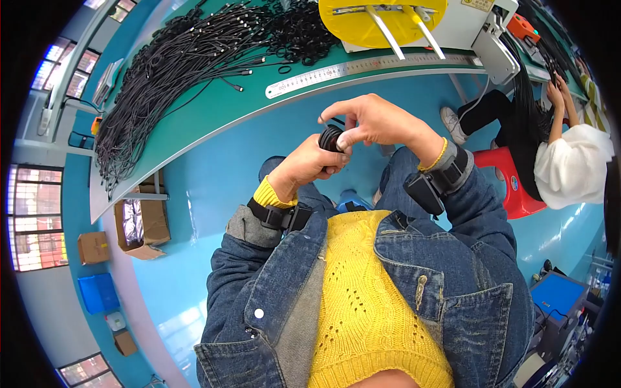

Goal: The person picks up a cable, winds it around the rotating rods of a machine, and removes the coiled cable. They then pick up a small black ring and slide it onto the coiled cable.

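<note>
A small coil of black cable [330,137] is gripped in my left hand [309,161], its fingers wrapped round the lower part. My right hand [383,123] comes in from the right, with its thumb against the coil's side. The right index finger arches over the top, and a short black strand [337,121] shows beneath it, leading toward the curled fingers. How those fingers hold the strand is partly hidden. Both hands are in front of the table's near edge, above my knees.
On the green table [187,123] lie a big heap of black cables [174,71], many small black rings [301,32] and a steel ruler [362,67]. Behind the ruler stands a machine with a yellow disc [381,16]. A co-worker [572,161] sits at right by a red stool [508,184]. Cardboard box [155,223] at left.
</note>
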### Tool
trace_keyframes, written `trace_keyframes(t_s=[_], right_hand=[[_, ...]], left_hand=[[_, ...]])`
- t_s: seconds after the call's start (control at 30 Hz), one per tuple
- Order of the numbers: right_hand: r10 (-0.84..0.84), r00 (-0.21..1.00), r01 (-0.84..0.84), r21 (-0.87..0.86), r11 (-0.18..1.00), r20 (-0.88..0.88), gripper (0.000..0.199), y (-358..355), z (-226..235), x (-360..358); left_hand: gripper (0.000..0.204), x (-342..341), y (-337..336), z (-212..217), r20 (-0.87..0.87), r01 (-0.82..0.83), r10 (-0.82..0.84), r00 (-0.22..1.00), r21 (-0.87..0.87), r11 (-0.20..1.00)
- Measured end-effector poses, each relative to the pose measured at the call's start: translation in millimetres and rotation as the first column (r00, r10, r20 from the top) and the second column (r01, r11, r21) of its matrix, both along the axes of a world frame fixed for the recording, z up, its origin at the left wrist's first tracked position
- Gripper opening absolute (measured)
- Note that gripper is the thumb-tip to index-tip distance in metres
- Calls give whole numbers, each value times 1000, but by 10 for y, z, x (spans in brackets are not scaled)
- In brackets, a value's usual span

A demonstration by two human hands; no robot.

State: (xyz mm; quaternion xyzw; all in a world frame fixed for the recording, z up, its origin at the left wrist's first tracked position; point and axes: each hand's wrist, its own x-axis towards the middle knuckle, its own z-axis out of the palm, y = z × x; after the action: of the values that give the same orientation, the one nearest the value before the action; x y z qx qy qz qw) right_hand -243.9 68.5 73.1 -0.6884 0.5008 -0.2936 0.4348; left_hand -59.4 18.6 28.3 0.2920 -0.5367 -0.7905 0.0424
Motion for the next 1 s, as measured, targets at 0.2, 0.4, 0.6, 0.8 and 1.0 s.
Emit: trace_keyframes(t_s=[0.2, 0.4, 0.6, 0.8, 1.0], right_hand=[[173, 911, -238, -134, 962, -375, 39, -56, -250, 124], [-272, 724, -101, 487, 867, 634, 33, 52, -933, 78], [-276, 919, 286, 9, 958, 283, 21, -11, -647, 258], [-318, 866, 166, -378, 911, -386, 32, 67, -513, 585], [-249, 909, 176, -232, 957, -334, 29, 1, -871, 567]], left_hand=[[21, -20, 57, -104, 186, 100, -39, 982, -330, 939], [26, 68, 137, -6, -234, -295, 279, 931, -36, 955], [25, 161, 110, -128, -25, -164, 164, 986, -297, 941], [23, 14, 244, -575, -245, -309, 192, 950, -666, 678], [18, 166, 188, -631, 120, -80, 108, 987, -216, 973]])
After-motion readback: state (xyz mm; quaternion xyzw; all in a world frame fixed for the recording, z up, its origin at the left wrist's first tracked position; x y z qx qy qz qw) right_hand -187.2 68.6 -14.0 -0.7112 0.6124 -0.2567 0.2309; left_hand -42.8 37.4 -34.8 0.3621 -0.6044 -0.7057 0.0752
